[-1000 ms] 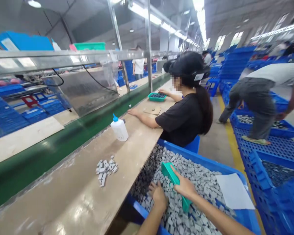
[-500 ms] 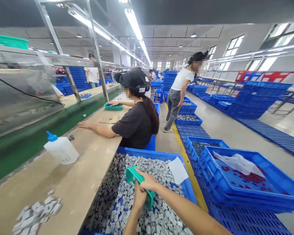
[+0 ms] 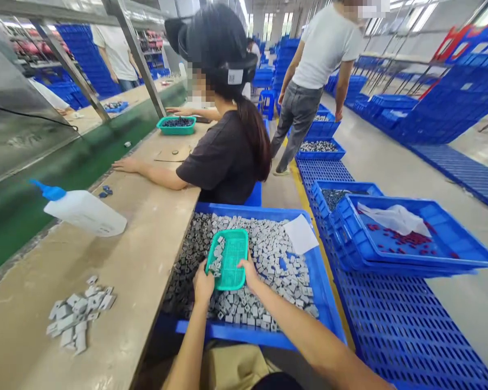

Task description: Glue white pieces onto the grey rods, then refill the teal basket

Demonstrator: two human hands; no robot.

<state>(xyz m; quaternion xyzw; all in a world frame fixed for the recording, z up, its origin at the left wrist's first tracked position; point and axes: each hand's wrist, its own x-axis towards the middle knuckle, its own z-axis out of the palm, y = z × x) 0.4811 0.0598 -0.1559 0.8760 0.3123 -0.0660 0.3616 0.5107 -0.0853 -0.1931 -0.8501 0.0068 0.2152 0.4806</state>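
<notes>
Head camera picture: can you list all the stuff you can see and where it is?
Small mesh tray: one, green, held over the crate, a few grey blocks inside.
Big crate: one, blue, full of grey blocks.
Paper slip: one, white, on the blocks.
Loose blocks: one small pile, grey, on the bench.
Squeeze bottle: one, white with blue cap, on the bench.
Co-worker: one, black shirt, seated ahead.
Standing person: one, white shirt, in the aisle.
Left hand: on the tray's near edge.
Right hand: gripping the tray's right corner.
</notes>
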